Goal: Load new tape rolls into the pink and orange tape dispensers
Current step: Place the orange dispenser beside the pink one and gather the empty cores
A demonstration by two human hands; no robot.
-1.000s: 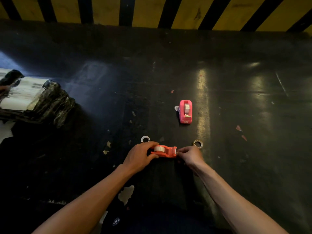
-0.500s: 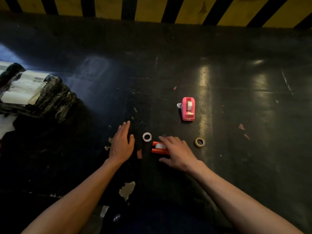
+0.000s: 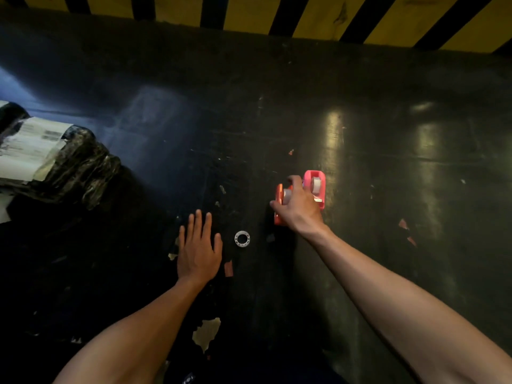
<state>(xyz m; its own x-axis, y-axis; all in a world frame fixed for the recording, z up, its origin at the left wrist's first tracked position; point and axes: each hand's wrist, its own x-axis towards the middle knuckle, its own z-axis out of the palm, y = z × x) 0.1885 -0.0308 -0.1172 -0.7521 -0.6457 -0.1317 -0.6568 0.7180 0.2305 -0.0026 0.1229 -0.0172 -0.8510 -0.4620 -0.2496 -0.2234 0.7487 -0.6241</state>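
The right hand (image 3: pixel 300 209) is closed around the orange dispenser (image 3: pixel 279 203), its long axis running toward the far edge of the table (image 3: pixel 388 134), just left of the pink dispenser (image 3: pixel 315 187), while the left hand (image 3: pixel 198 250) lies flat with fingers released, beside a white core ring (image 3: pixel 242 239).
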